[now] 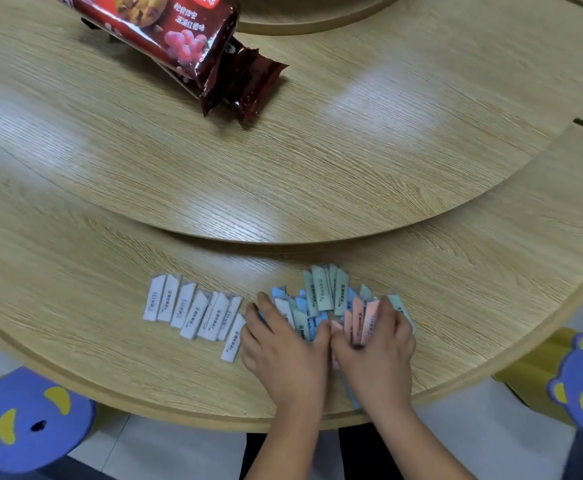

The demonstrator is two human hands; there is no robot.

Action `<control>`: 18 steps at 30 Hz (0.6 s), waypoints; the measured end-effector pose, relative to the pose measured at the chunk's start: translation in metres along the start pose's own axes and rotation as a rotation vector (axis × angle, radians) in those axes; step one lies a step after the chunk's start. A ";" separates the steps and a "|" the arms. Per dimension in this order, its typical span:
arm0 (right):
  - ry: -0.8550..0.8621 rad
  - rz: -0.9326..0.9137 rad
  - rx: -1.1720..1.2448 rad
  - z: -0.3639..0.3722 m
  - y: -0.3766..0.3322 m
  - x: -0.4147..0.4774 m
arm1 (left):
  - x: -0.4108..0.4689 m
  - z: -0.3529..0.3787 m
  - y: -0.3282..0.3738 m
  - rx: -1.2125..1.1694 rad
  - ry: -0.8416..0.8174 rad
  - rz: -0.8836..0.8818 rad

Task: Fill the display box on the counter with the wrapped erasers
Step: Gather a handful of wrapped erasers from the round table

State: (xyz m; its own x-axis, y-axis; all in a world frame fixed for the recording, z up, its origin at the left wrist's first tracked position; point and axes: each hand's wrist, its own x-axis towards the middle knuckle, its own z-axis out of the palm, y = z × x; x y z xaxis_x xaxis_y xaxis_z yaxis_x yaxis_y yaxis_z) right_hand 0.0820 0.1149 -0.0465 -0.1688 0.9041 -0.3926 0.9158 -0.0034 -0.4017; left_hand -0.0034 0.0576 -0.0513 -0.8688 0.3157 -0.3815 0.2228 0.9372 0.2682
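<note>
Both hands lay on the mixed pile of coloured erasers (324,299) near the desk's (110,341) front edge, seemingly gathering them. The left hand (283,344) pressed flat, fingers spread and holding nothing; the right hand (376,344) had its grip curled around some pink erasers (362,317). White erasers (193,310) lay in a row just to the left. No display box was in view, so the next move probably called for finding it. Open desk lay beyond; snack packets (193,53) sat well apart.
</note>
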 end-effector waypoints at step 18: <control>0.047 0.003 -0.246 0.001 -0.001 0.021 | -0.004 0.019 -0.014 -0.027 0.048 0.113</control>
State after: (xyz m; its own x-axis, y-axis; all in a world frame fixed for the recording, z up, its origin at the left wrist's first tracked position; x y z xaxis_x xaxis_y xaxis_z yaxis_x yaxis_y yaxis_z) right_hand 0.0772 0.1329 -0.0554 -0.1535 0.9233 -0.3519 0.9785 0.0923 -0.1847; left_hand 0.0052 0.0463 -0.0704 -0.8590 0.4111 -0.3052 0.3089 0.8915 0.3313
